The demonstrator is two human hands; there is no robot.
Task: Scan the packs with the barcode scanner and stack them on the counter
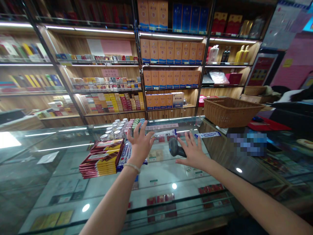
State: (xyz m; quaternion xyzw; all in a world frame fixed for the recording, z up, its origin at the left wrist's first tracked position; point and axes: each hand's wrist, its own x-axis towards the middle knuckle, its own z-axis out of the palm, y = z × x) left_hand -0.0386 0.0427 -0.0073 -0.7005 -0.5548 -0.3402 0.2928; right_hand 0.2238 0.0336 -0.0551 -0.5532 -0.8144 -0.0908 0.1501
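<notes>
My left hand [140,143] hovers with spread fingers over a stack of blue-and-white wrapped candy sticks [125,152], hiding part of it. Just left of that lie piled chocolate bars [102,158] in red and yellow wrappers. My right hand [193,150], fingers apart, is beside a black barcode scanner [174,147] lying on the glass counter; whether it touches the handle I cannot tell. Beyond the hands are a white-and-blue wrapped stick [164,133] and, to its right, a blue wrapped stick [207,134]. Neither hand holds anything.
Small clear-lidded jars [118,128] and green and pink packs [135,123] stand behind the chocolate. A wicker basket [230,112] sits at the counter's far right. The glass counter [70,176] has packs beneath it. Shelves with orange boxes [172,50] line the wall.
</notes>
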